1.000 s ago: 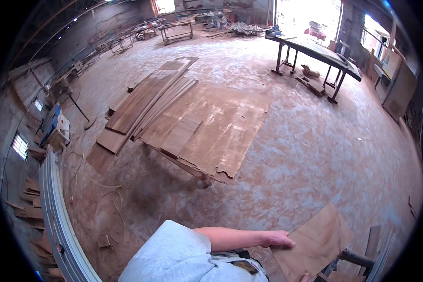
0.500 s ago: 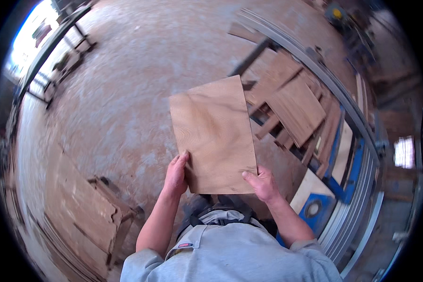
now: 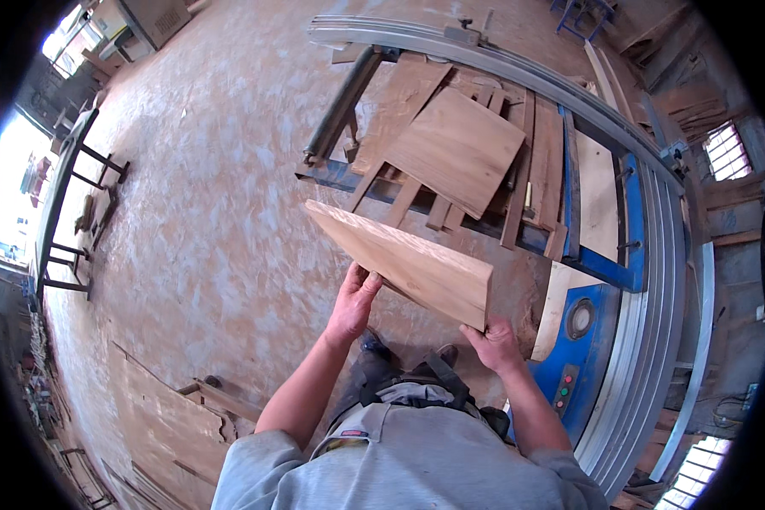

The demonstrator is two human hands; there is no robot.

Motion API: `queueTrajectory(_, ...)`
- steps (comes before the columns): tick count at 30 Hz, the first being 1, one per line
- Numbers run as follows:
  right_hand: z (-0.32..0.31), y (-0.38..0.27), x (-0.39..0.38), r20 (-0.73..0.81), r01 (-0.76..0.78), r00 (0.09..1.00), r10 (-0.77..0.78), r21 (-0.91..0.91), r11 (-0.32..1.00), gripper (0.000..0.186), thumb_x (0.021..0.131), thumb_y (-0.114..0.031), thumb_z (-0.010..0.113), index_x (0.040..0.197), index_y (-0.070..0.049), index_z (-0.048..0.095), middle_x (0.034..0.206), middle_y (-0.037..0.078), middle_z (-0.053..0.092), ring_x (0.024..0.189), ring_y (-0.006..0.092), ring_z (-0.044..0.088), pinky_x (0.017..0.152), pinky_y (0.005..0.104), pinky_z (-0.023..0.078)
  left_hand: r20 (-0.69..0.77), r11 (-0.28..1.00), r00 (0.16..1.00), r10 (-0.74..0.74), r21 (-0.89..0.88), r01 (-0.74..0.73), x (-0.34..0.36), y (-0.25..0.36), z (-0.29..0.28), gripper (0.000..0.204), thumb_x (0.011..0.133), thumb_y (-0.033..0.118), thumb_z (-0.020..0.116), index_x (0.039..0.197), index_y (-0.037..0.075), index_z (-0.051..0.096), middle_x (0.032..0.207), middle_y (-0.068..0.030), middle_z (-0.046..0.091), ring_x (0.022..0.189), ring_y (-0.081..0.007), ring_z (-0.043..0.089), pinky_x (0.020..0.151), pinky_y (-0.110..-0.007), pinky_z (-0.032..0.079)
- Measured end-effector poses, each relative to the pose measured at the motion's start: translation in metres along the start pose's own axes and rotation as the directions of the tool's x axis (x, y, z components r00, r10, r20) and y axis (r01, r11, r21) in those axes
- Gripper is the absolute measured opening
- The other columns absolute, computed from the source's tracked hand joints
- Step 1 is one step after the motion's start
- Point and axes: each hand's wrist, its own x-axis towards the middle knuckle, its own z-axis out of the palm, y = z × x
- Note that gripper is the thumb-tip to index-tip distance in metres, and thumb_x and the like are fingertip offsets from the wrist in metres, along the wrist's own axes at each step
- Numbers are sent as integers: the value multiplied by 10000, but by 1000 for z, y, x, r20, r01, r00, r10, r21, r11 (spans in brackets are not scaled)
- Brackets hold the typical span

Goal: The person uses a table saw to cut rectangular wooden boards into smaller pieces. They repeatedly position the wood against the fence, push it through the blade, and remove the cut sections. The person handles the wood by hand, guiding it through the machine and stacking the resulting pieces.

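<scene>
A wooden board (image 3: 412, 268) is held in front of me, tilted so that its far edge faces up and shows its thickness. My left hand (image 3: 354, 303) grips the lower left edge, thumb on the near face. At the lower right corner, my right hand (image 3: 495, 344) holds the board between thumb and fingers. Beyond it, a similar square wooden panel (image 3: 456, 151) lies on several wood strips (image 3: 405, 200) on the blue-framed machine table. The fingers behind the board are partly hidden.
A sliding-table saw with blue frame (image 3: 602, 266) and silver rails (image 3: 646, 340) stands along my right, its control buttons (image 3: 564, 387) near my right forearm. Large wooden sheets (image 3: 157, 425) stand at the lower left. A long dark-legged table (image 3: 64, 200) is at far left.
The board has tipped from showing its broad face to showing its edge, and turned slightly. My view has swung right, bringing more of the saw into sight. Both hands keep their hold.
</scene>
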Motion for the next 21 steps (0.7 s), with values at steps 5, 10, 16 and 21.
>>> queueTrajectory(5,-57,36,-32,-47,-43,998,46,51,998,292,859,-48,678,1148,-78,661,849,36,657,784,103,577,710,275,476,57,999,997,-45,34,43,-1,-23,62,543,979,217,580,1433,16,361,1435,-90,434,1326,-197,382,1125,-356,271)
queueTrajectory(10,-115,60,-69,-139,8,990,-8,0,1000,274,853,-64,685,1126,-58,666,894,70,683,798,141,615,711,297,485,121,999,991,-49,11,48,-5,-49,135,523,976,219,588,1415,16,390,1394,-83,476,1284,-191,423,1112,-357,293)
queueTrajectory(16,-212,39,-96,-187,-276,949,255,-98,956,347,890,-255,638,1157,-34,644,1013,111,694,930,148,628,821,348,488,196,963,957,-215,204,175,10,-66,199,444,935,253,652,1286,9,533,1202,-63,613,1107,-163,552,990,-327,423)
queueTrajectory(21,-259,60,-113,-195,-118,918,345,698,707,432,911,-267,600,1239,14,579,1144,117,644,1026,199,620,881,354,481,281,912,878,-387,-26,410,22,-66,288,442,943,229,623,1305,21,479,1232,-95,596,1109,-212,583,982,-377,466)
